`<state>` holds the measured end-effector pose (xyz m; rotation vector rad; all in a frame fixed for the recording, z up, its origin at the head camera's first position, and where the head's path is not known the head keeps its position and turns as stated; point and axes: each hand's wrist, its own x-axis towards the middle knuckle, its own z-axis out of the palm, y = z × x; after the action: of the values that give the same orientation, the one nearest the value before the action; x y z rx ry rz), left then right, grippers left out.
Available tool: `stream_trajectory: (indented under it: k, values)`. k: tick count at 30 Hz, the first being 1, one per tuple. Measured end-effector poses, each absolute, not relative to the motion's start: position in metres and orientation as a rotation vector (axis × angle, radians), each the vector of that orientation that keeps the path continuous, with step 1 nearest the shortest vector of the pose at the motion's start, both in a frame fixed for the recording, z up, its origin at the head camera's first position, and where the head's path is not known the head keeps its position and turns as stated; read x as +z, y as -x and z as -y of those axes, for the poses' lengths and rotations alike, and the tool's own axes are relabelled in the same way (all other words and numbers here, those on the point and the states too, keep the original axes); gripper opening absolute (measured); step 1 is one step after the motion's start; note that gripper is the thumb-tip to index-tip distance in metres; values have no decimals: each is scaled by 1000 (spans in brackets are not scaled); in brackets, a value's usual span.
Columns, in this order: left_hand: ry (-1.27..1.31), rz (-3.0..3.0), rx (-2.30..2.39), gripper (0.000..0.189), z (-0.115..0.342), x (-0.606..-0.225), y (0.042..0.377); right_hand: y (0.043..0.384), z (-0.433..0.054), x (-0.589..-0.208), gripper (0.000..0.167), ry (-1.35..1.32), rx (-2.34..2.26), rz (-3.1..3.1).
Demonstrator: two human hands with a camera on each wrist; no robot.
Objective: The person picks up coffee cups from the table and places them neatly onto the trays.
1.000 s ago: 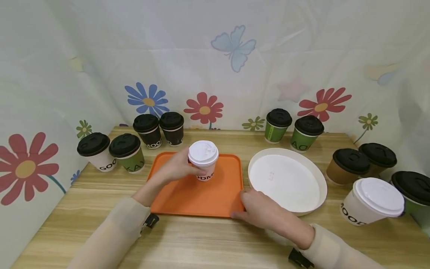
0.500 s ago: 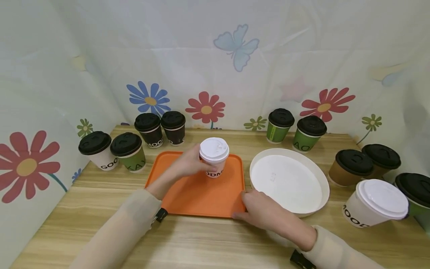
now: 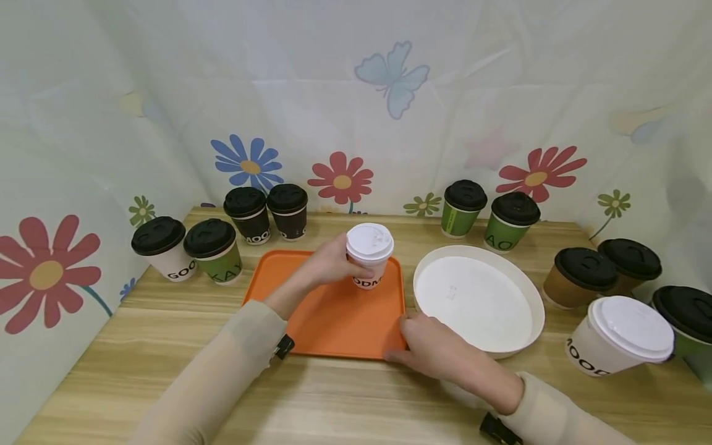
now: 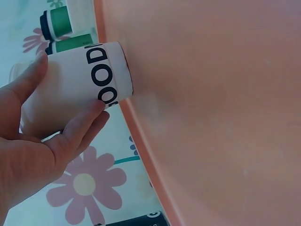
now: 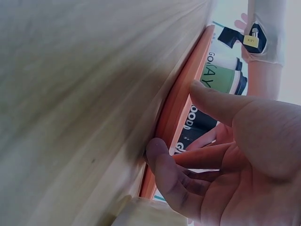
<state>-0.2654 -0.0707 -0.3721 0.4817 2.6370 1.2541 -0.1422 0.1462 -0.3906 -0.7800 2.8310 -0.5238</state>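
Two hands busy here: the left hand [image 3: 332, 262] has thumb and fingers wrapped round the white cup [image 3: 371, 253], which is at the far right part of the orange tray [image 3: 334, 321], while the right hand [image 3: 431, 347] grips that tray's near right corner. Key thing imo: the cup's long axis is pretty much upright and it lies just right of the left palm, with the other hand well nearer. Can't tell if the base touches down. Looks-wise: plain pale body, white lid, chunky black lettering, narrower toward the bottom.
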Motion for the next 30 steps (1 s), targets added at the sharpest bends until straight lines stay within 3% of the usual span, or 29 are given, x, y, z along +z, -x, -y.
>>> stream_trajectory:
  k: [30]
  values:
    - [-643, -2632, 1285, 79, 53, -374, 280, 142, -147, -393, 34, 794, -519, -2840]
